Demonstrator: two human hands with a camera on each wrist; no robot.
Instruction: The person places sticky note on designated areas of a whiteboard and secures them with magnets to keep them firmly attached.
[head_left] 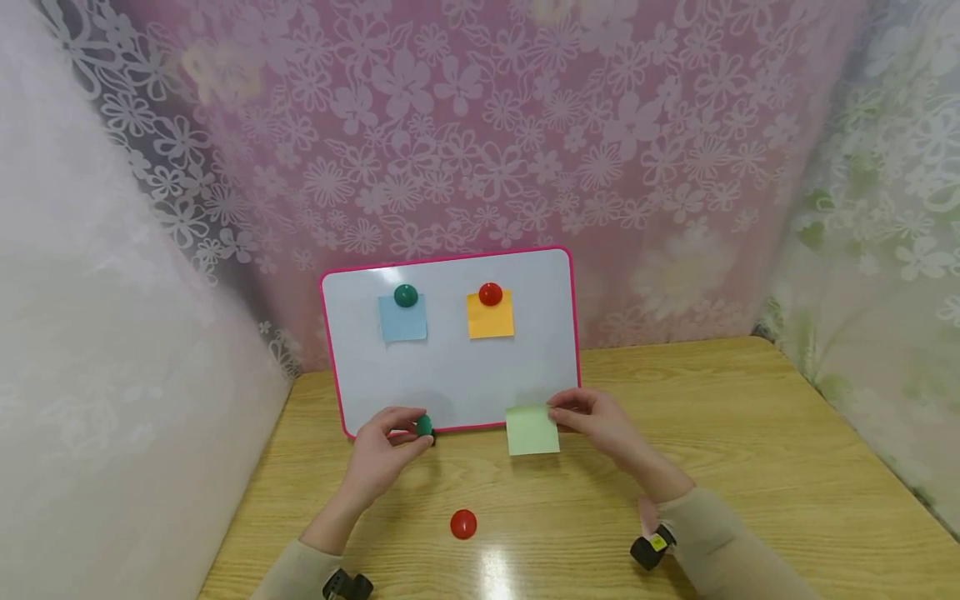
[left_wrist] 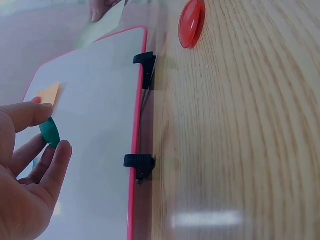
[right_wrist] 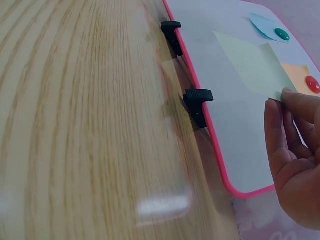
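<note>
My left hand [head_left: 380, 450] pinches a green round magnet [left_wrist: 50, 132] between thumb and fingertips, in front of the whiteboard's lower left part. With thumb and fingers my right hand [head_left: 600, 425] holds a pale green sticky note [head_left: 533, 431] by its upper right corner, near the board's lower edge. The pink-framed whiteboard [head_left: 450, 375] leans back on the table. On its upper half, a green magnet [head_left: 406, 295] sits over a blue sticky note [head_left: 405, 321], and a red magnet [head_left: 491, 293] over an orange sticky note [head_left: 491, 321].
A loose red magnet [head_left: 463, 524] lies on the wooden table [head_left: 675, 392] in front of the board. Black clips [right_wrist: 198, 106] grip the board's bottom edge. A floral curtain [head_left: 525, 167] hangs behind, and pale walls of similar material flank both sides.
</note>
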